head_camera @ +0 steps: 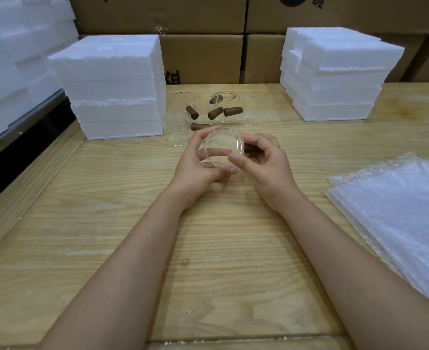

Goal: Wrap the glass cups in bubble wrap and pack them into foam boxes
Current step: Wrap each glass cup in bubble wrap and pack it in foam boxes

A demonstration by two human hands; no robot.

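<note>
At the centre of the frame we hold one glass cup [221, 145] above the wooden table [208, 248], its mouth toward the camera. Our left hand [200, 164] curls around its rim, and our right hand [262, 161] grips its brown handle [250, 148]. The bubble wrap sheets [400, 213] lie at the right edge. The foam boxes [115, 84] stand stacked at the upper left and upper right.

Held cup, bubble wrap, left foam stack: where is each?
Held cup [222, 147]: head view, centre of its glass.
Bubble wrap [395, 210]: head view, middle of top sheet.
Left foam stack [115, 92]: head view, front face.
</note>
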